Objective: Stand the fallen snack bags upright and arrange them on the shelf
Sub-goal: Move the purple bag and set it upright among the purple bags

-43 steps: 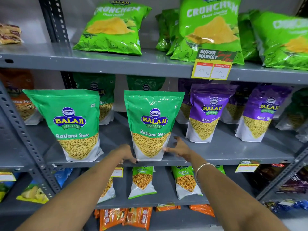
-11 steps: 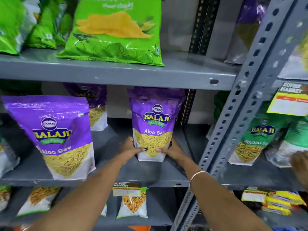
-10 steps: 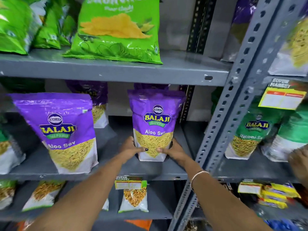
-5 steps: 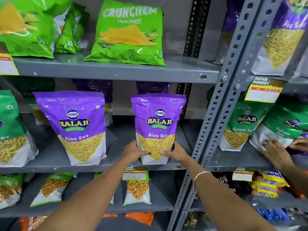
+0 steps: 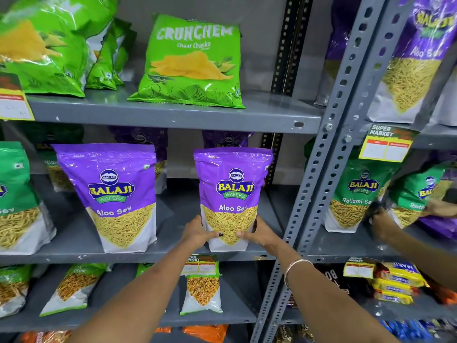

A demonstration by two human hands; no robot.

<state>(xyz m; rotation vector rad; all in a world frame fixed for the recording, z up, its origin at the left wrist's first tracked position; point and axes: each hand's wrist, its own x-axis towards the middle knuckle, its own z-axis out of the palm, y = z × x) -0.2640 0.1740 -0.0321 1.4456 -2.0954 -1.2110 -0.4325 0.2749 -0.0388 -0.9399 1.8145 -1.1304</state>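
A purple Aloo Sev bag (image 5: 232,191) stands upright near the front edge of the grey middle shelf (image 5: 138,257). My left hand (image 5: 197,232) grips its lower left side and my right hand (image 5: 257,235) grips its lower right side, thumbs on the front. A second purple Aloo Sev bag (image 5: 116,194) stands upright to the left, apart from my hands. More purple bags stand behind both, mostly hidden.
A green Crunchem bag (image 5: 193,63) leans on the shelf above. A perforated grey upright post (image 5: 329,154) rises just right of my hands. Beyond it another person's hand (image 5: 380,219) handles green Ratlami Sev bags (image 5: 356,196). Smaller packets fill the lower shelf.
The view has shifted down and left, so the shelf sits further right than a second ago. Both hands stay clamped on the same purple bag, which stands slightly straighter. The other person's hand has come into view.
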